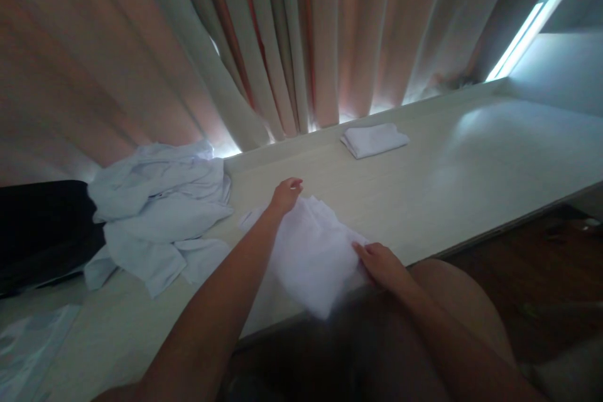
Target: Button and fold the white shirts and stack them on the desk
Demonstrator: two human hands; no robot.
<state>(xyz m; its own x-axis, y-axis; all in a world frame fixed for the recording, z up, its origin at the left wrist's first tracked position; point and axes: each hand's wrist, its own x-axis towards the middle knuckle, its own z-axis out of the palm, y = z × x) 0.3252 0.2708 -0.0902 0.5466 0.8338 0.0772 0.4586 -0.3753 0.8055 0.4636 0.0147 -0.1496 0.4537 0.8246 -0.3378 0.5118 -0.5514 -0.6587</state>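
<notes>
A thin white cloth (315,254) hangs between my hands, partly over the front edge of the table, its lower corner blurred. At its upper left, my left hand (286,196) has its fingers curled together, with a bit of white showing between the fingertips. My right hand (379,262) pinches the cloth's right edge between thumb and fingers. Part of the cloth is hidden behind my left forearm. Farther back on the table lies a folded white cloth (374,140), flat and apart from both hands.
A crumpled heap of white cloth (162,201) lies on the left, beside a black item (44,232). A clear plastic packet (35,345) is at the lower left. Curtains (325,38) hang along the back of the pale table (452,182). My knee (459,295) is near the front edge.
</notes>
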